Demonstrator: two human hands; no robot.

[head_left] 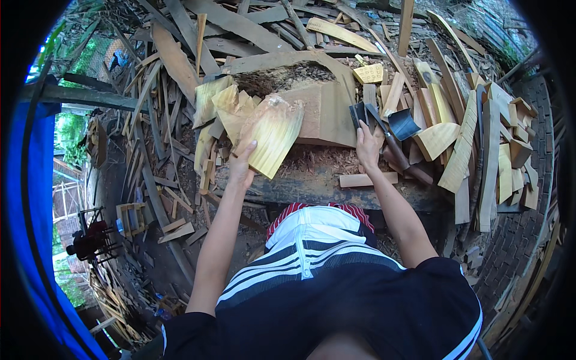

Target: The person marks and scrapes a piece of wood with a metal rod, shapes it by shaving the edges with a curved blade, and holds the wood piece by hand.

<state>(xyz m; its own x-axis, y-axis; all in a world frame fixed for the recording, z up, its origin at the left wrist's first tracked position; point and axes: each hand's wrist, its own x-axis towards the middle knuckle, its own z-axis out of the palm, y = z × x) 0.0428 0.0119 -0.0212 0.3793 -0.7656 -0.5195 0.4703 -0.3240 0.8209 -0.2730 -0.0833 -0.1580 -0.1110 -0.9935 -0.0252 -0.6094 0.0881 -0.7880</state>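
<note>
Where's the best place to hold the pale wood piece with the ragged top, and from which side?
Probably the lower edge of the pale wood piece, from the person's side, where the left hand already grips it. That edge looks straighter and faces the person, while the jagged far edge looks likelier to splinter.

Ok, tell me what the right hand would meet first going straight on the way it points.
The right hand would meet the dark blade-like piece directly ahead first; whether it grips that piece is hard to tell. Beyond seems to lie the large wooden block, though depth is unclear.
</note>
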